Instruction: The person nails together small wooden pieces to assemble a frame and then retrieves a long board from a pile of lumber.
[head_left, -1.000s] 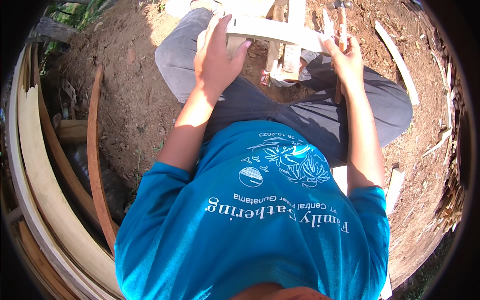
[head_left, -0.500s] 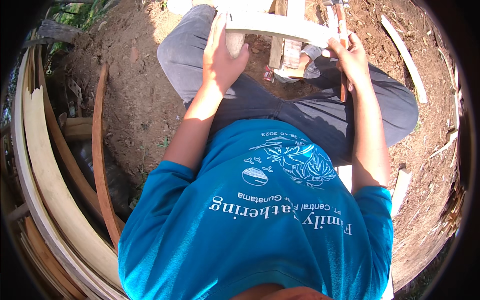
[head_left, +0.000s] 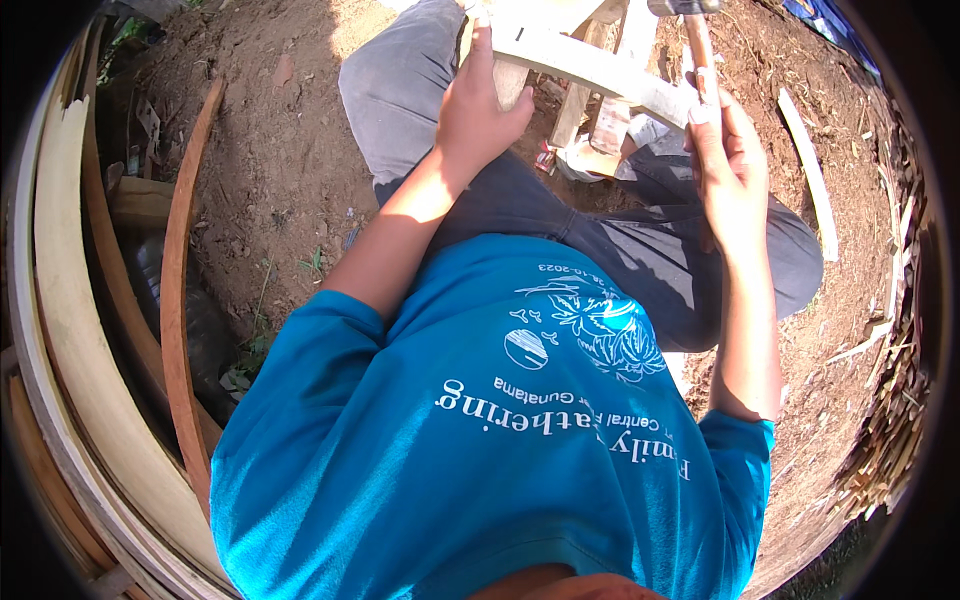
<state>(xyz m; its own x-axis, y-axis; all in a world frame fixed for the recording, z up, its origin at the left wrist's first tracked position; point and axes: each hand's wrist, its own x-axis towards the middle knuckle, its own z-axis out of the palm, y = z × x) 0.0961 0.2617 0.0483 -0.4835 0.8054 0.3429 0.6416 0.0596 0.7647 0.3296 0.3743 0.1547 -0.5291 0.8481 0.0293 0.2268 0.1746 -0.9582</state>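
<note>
The right hand [head_left: 735, 175] was clenched around a wooden hammer handle [head_left: 698, 50], its metal head at the top edge of view. The left hand [head_left: 480, 110] pressed down, fingers closed over a pale wooden frame [head_left: 590, 65] propped between the knees above the dirt ground [head_left: 280, 170]. With those fingers so near the joint, a glancing blow could likely strike them or shift the frame.

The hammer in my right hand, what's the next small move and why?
Probably a short, controlled tap down onto the pale wooden frame. The right hand grips the hammer by its handle with the head raised at the top edge, while the left hand steadies the frame's slat. No nail is visible, so check the spot first.
</note>
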